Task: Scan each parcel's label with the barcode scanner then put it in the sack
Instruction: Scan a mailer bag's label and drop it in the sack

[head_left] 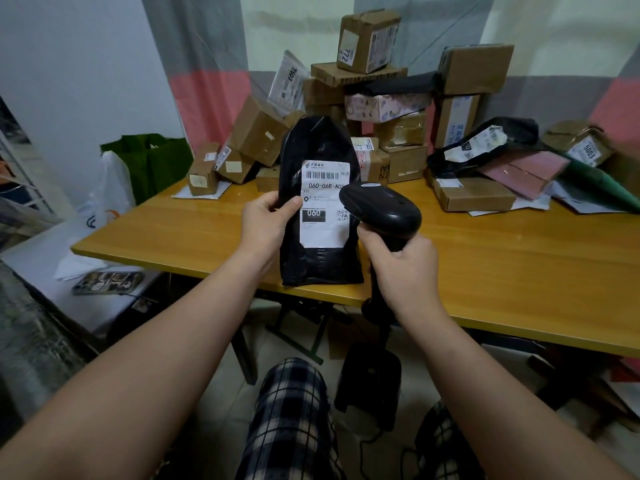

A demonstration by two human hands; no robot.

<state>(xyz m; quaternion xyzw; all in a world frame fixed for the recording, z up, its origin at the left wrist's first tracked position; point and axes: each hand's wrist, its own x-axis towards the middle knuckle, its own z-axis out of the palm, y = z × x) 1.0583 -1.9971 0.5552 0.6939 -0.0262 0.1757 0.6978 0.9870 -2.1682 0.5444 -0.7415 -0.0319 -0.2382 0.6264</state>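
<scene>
My left hand (265,221) grips a black plastic parcel (317,147) by its left edge and holds it upright above the table's near edge. Its white label (323,202) with a barcode faces me. My right hand (403,268) grips the handle of a black barcode scanner (381,206). The scanner's head sits just right of the label and overlaps its right edge. A green sack (152,161) stands open on the floor beyond the table's left end.
A wooden table (519,265) carries a pile of cardboard boxes (369,38) and mailer bags (481,147) along its back. The scanner's black stand (372,382) sits on the floor under the table. A phone (107,283) lies on a white surface at left.
</scene>
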